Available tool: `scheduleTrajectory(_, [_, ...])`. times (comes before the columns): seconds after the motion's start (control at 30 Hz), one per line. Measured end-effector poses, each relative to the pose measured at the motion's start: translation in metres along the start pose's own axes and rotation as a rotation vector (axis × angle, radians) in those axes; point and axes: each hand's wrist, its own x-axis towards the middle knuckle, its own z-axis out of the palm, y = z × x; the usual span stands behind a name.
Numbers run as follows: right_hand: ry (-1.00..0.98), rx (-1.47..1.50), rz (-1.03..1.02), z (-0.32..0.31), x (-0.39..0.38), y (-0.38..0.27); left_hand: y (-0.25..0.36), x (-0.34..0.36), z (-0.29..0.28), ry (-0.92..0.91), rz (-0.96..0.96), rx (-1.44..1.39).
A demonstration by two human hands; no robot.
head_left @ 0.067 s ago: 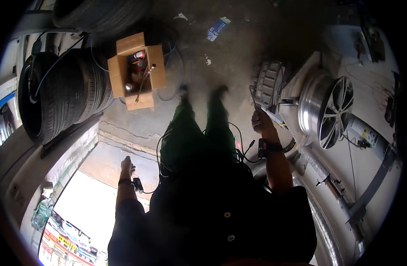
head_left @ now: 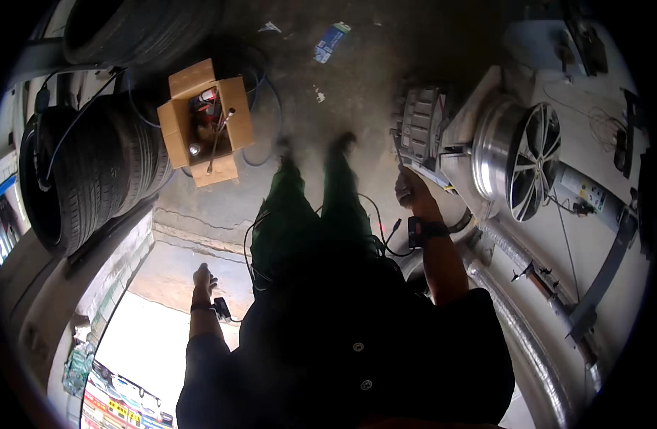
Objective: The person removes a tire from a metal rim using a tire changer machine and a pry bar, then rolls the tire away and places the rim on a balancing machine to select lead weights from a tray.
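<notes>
My right hand (head_left: 407, 191) is closed around a thin dark rod-like tool (head_left: 398, 149), whose exact kind is too small to make out. The rod points away from me, next to a grey ribbed plastic case (head_left: 418, 123) on the right. My left hand (head_left: 204, 277) hangs low at my left side, thumb apart from loosely bent fingers, with nothing visible in it. Both wrists carry a strap with a small black device. Ahead to the left stands an open cardboard box (head_left: 175, 132) holding a lug wrench (head_left: 218, 139), a red-capped can and other items, apart from both hands.
Several tires (head_left: 78, 171) rest along the left. At right, an alloy wheel rim (head_left: 532, 164) is mounted on a grey machine (head_left: 461, 129). Silver-wrapped pipes (head_left: 514, 343) run below it. A blue hose (head_left: 277, 107) and a blue-white packet (head_left: 331, 43) lie on the concrete floor.
My view has shifted slightly, so the box, case and wheel rim appear a little farther left. Both hands keep their poses, and the rod stays in my right hand.
</notes>
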Motion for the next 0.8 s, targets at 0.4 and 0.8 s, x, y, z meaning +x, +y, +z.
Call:
scheduleTrajectory(0.4, [0.314, 0.014, -0.301, -0.024, 0.036, 0.072, 0.085, 0.024, -0.014, 0.006, 0.503, 0.261])
scheduleTrajectory(0.8, [0.439, 0.319, -0.266, -0.118, 0.090, 0.047, 0.090, -0.041, -0.007, 0.110, 0.476, 0.521])
